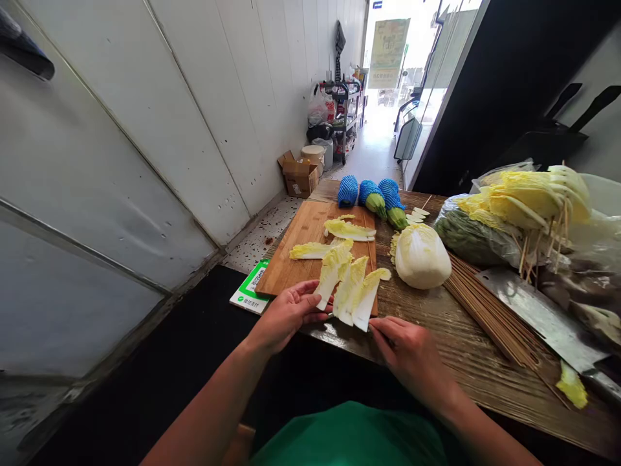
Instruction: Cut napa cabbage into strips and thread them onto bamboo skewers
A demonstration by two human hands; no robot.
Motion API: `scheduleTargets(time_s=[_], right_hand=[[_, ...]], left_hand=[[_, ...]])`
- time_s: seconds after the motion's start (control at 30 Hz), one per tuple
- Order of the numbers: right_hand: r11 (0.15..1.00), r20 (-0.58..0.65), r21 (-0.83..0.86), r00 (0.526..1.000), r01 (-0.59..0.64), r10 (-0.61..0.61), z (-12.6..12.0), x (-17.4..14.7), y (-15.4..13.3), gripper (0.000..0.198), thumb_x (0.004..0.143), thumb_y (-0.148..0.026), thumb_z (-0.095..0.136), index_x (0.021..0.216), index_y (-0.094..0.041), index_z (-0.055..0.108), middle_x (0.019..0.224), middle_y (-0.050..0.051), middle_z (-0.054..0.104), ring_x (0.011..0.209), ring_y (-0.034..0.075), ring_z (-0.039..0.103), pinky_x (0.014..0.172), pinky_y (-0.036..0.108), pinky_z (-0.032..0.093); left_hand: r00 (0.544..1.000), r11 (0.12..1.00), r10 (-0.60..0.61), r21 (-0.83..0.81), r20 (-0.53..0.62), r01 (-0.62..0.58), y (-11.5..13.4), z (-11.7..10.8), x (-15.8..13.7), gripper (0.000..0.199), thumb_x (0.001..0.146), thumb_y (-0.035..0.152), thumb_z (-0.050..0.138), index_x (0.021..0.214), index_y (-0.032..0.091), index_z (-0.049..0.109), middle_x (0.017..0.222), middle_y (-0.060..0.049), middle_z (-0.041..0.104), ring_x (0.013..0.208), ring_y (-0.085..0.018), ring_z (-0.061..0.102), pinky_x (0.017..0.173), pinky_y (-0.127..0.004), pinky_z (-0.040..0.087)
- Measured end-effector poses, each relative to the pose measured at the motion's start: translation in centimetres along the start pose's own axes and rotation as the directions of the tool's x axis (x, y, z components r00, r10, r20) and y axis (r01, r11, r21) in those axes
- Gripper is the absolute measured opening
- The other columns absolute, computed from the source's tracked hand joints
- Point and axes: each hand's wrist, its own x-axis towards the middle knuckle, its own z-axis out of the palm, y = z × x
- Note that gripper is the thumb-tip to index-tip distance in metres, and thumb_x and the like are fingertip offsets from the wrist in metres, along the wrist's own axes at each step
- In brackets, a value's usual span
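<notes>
At near edge of desk [427,317] | left hand [288,312]: fingers clamped on leftmost of three cabbage leaves [350,294], over cutting board [291,243] | right hand [410,343]: fingers together at rightmost leaf's base, contents unclear | whole cabbage [423,257]: right of board

Cleaver [541,314] ran off pic's R edge, hdl [606,383] cut! Poster [388,55] text was too sm. to read, napa leaves [350,294] partly hid L hand [291,307], & leftmost blue foam net [347,191] masked its contents!
</notes>
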Motion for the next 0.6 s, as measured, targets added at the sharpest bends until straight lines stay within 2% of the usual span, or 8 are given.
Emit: scheduleTargets(time_s=[0.1, 0.33, 0.47, 0.6], right_hand=[[1.0, -0.006, -0.012, 1.0, 0.024, -0.024, 0.0, 0.1, -0.1, 0.026, 0.089, -0.023, 0.04, 0.083, -0.021, 0.066, 0.073, 0.003, 0.066, 0.062, 0.012, 0.06, 0.058, 0.02, 0.041], [0.999, -0.017, -0.023, 0.999, 0.045, -0.046, 0.0, 0.1, -0.2, 0.026, 0.088, -0.023, 0.041, 0.083, -0.021, 0.066, 0.072, 0.003, 0.066, 0.061, 0.012, 0.06, 0.058, 0.02, 0.042], [1.0, -0.016, -0.013, 1.0, 0.025, -0.025, 0.1, 0.2, -0.3, 0.024, 0.087, -0.021, 0.041, 0.084, -0.02, 0.065, 0.075, 0.003, 0.067, 0.063, 0.012, 0.061, 0.06, 0.02, 0.043], [1.0, -0.007, 0.007, 1.0, 0.01, -0.01, 0.1, 0.3, -0.4, 0.024, 0.088, -0.021, 0.041, 0.086, -0.019, 0.065, 0.077, 0.003, 0.067, 0.065, 0.013, 0.061, 0.062, 0.021, 0.043]], left_hand=[[0.998, 0.999, 0.024, -0.02, -0.066, -0.026, -0.5, 0.2, -0.4, 0.027, 0.072, 0.012, 0.064, 0.097, 0.012, 0.056, 0.087, -0.01, 0.067, 0.078, -0.017, 0.064, 0.071, -0.029, 0.054], [0.993, 1.0, -0.022, -0.012, -0.113, 0.02, -0.9, 0.3, -0.5, 0.017, 0.076, 0.017, 0.06, 0.09, 0.008, 0.06, 0.084, -0.012, 0.067, 0.076, -0.017, 0.064, 0.073, -0.03, 0.054], [0.991, 0.993, -0.006, -0.115, -0.135, -0.009, -1.4, 0.6, -0.6, 0.024, 0.075, 0.023, 0.063, 0.095, 0.01, 0.06, 0.089, -0.012, 0.067, 0.079, -0.017, 0.064, 0.077, -0.03, 0.053], [0.996, 0.966, -0.012, -0.257, -0.092, -0.012, -1.6, 1.2, -1.1, 0.034, 0.072, 0.016, 0.065, 0.105, 0.016, 0.055, 0.102, -0.009, 0.065, 0.089, -0.017, 0.063, 0.083, -0.034, 0.051]])
